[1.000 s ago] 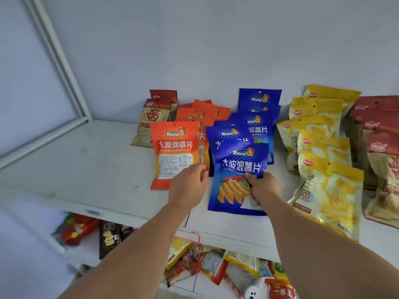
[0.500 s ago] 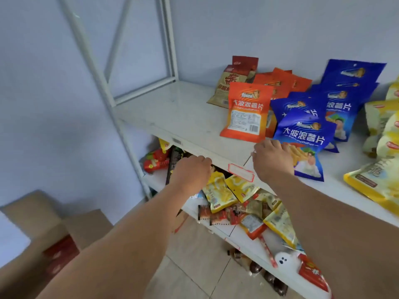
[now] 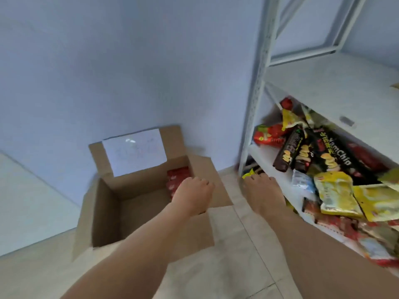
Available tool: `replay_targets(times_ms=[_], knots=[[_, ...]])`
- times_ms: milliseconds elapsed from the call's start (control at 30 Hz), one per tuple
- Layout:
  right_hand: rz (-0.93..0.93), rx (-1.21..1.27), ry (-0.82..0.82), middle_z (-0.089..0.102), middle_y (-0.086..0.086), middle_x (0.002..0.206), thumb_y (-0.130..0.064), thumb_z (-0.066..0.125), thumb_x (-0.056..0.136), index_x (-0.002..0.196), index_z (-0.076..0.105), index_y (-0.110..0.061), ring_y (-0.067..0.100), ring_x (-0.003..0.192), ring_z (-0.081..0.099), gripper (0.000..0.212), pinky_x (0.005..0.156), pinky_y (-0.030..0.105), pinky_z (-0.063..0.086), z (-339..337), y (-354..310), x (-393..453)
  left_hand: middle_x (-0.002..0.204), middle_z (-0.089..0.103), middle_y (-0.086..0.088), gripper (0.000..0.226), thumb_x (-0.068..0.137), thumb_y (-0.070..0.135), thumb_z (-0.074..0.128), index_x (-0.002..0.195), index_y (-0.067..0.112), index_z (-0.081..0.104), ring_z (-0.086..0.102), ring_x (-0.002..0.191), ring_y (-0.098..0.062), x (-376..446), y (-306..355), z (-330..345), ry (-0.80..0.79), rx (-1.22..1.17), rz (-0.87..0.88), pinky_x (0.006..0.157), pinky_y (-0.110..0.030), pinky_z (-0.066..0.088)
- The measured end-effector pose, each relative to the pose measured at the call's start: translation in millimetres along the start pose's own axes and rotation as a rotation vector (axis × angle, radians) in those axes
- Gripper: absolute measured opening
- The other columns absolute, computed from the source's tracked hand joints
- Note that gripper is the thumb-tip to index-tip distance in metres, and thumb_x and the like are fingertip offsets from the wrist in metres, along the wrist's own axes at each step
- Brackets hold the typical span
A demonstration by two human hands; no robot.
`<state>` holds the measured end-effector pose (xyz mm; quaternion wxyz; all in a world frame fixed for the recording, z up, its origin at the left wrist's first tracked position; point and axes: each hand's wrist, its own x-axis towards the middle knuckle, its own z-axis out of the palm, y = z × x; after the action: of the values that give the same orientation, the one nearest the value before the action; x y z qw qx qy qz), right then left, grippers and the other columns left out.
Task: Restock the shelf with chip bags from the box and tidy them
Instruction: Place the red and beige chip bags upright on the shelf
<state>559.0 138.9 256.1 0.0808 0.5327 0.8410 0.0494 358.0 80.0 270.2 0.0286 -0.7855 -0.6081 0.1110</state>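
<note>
Chip bags (image 3: 178,180), red, upright in open box (image 3: 133,210) just beyond left hand (image 3: 192,196); both hands' fingers (image 3: 201,182) loosely together, empty, poised for pickup.

Floor (image 3: 226,262): we see pale tile; open cardboard box (image 3: 108,212) stands on it.
Upper shelf (image 3: 323,89): white, mostly bare in view.
Lower shelf (image 3: 278,180): we note jumbled snack packets (image 3: 336,190), dark, red, yellow.

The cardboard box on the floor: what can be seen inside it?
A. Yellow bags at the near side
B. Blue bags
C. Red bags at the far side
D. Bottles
C: inside the open cardboard box, only red bags show, stacked against its far wall, just beyond the left hand.
</note>
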Motion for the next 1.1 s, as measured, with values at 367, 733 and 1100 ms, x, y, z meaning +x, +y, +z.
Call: replay_targets(times_ms=[367, 733, 1100], knots=[[-0.066, 0.442, -0.147, 0.063, 0.002, 0.111, -0.029, 0.041, 0.104, 0.106, 0.058, -0.022, 0.022, 0.099, 0.057, 0.019, 0.077, 0.034, 0.041, 58.8, -183.1, 103.3, 0.117, 0.067, 0.0, 0.03, 0.108, 0.028, 0.033, 0.117, 0.019, 0.06, 0.063, 0.107, -0.024, -53.0, -140.4, 140.6, -0.111, -0.221, -0.408, 0.082, -0.036, 0.047], [0.324, 0.871, -0.509, 0.061, 0.009, 0.134, -0.045, 0.05, 0.101, 0.138, 0.049, -0.01, 0.028, 0.121, 0.058, 0.05, 0.089, 0.036, 0.046, 213.2, -248.8, 240.1, 0.125, 0.066, 0.003, 0.043, 0.102, 0.048, 0.051, 0.135, 0.02, 0.056, 0.063, 0.112, -0.018, 45.4, -203.0, 318.8, -0.201, -0.959, -0.966, 0.091, -0.035, 0.053], [0.654, 1.19, -0.618, 0.056, 0.009, 0.136, -0.064, 0.043, 0.096, 0.148, 0.038, -0.017, 0.03, 0.12, 0.056, 0.07, 0.09, 0.04, 0.045, 369.1, -283.7, 329.5, 0.162, 0.037, -0.01, 0.116, 0.082, 0.041, 0.082, 0.162, 0.02, 0.0, 0.044, 0.143, -0.031, 133.9, -137.7, 530.2, -0.449, -1.846, -1.248, 0.116, -0.047, 0.04]])
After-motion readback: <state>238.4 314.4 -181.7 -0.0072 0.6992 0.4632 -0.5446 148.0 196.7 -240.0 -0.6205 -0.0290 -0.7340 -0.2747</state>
